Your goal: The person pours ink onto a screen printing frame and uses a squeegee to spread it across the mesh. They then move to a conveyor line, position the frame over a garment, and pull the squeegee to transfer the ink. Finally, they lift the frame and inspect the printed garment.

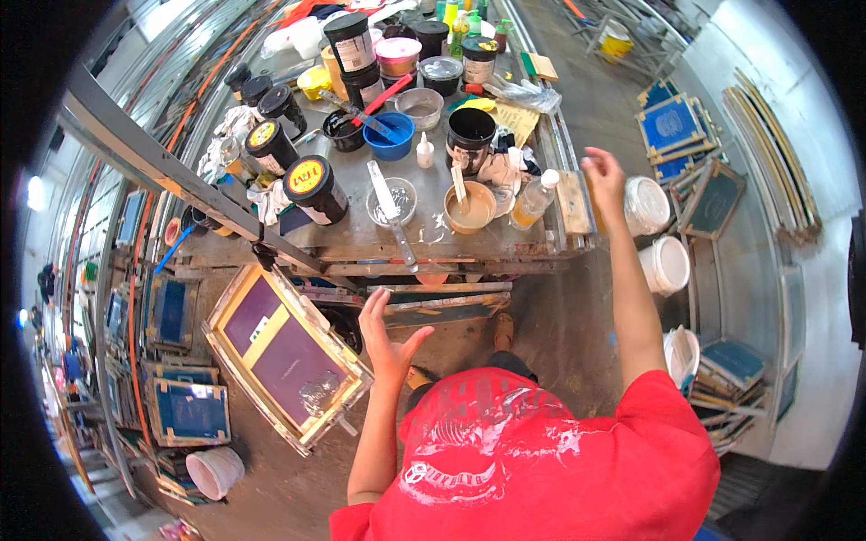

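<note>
My left hand [386, 344] is raised before the table's front edge, thumb and fingers apart, holding nothing. Beside it a wooden-framed printing screen [293, 361] with a purple mesh leans at a tilt; the hand looks apart from it. Past the table's right edge, my right hand [606, 180] is stretched forward with its fingers loosely spread and nothing visible in them. Nearest to it are a wooden block [574, 203] and a clear bottle [534, 200] of orange liquid. A bowl [469, 209] of beige paste and a clear bowl [391, 202] with a white-smeared spatula [392, 216] stand on the tabletop.
Ink tubs, including a black one [316, 189] with a yellow lid, and a blue bowl [389, 135] crowd the table [347, 239]. A grey metal post [180, 153] slants across the left. White buckets [665, 266] and framed screens [675, 126] line the right.
</note>
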The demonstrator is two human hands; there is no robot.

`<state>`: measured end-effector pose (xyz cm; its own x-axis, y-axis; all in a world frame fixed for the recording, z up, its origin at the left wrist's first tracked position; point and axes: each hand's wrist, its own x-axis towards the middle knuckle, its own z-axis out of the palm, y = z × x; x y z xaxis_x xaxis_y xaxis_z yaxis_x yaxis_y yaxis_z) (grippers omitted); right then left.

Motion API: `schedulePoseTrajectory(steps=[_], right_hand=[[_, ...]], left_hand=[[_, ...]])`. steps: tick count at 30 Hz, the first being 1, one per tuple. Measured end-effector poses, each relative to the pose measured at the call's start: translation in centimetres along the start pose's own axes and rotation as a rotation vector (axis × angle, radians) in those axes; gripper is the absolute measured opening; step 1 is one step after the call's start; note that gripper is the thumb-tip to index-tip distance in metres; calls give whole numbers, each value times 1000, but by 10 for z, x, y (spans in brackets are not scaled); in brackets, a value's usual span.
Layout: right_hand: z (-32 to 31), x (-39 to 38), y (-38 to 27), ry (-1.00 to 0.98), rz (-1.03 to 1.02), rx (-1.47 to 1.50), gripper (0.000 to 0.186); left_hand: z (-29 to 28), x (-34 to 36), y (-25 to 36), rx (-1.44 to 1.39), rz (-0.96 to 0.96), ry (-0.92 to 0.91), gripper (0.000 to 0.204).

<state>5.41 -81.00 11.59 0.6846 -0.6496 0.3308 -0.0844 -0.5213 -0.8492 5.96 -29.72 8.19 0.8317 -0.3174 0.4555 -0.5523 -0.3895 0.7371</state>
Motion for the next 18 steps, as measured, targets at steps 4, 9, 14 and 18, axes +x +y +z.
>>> schedulePoseTrajectory(steps=[4, 9, 14, 18], right_hand=[[58, 56, 47, -571, 70, -217, 67], [124, 73, 101, -659, -61, -214, 67], [117, 84, 80, -417, -231, -64, 41], [75, 115, 64, -483, 101, 418, 38]], left_hand=[[41, 47, 37, 44, 69, 132, 94], [90, 105, 88, 63, 91, 224, 95], [114, 123, 112, 209, 155, 293, 99], [138, 138, 121, 375, 266, 343, 106]])
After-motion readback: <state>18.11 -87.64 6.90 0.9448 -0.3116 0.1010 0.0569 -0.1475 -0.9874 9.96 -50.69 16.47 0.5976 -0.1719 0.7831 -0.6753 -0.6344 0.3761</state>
